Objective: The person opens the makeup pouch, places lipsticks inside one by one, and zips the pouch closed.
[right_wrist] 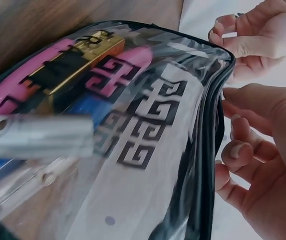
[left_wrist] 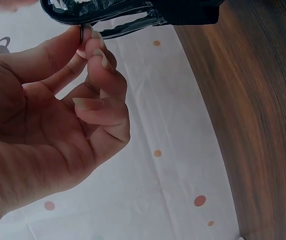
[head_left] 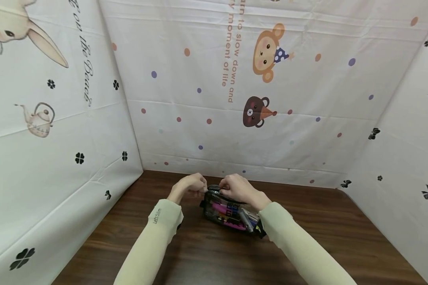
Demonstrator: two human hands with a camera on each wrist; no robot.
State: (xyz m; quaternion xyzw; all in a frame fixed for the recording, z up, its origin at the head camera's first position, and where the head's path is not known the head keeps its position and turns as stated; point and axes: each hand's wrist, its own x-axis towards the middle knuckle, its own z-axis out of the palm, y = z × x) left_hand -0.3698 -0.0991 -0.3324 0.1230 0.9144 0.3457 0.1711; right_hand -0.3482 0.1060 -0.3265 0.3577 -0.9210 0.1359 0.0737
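A clear pouch (head_left: pixel 232 215) with black trim stands on the table. Through its side show pink items (right_wrist: pixel 115 75), a gold-and-black box (right_wrist: pixel 83 57) and a silver tube (right_wrist: pixel 38 136), under black lettering. At the pouch's upper left end, my left hand (head_left: pixel 192 185) pinches the small dark zipper pull (left_wrist: pixel 82 34) between thumb and forefinger; its other fingers curl loosely. My right hand (head_left: pixel 238 187) holds the zippered top edge (right_wrist: pixel 215 115) farther along, thumb and fingertips at the rim.
The dark wooden table (head_left: pixel 306 233) spreads around the pouch. A white printed cloth (head_left: pixel 214 138) hangs close behind it, and similar cloth walls stand at the left (head_left: pixel 103 170) and right (head_left: pixel 396 170).
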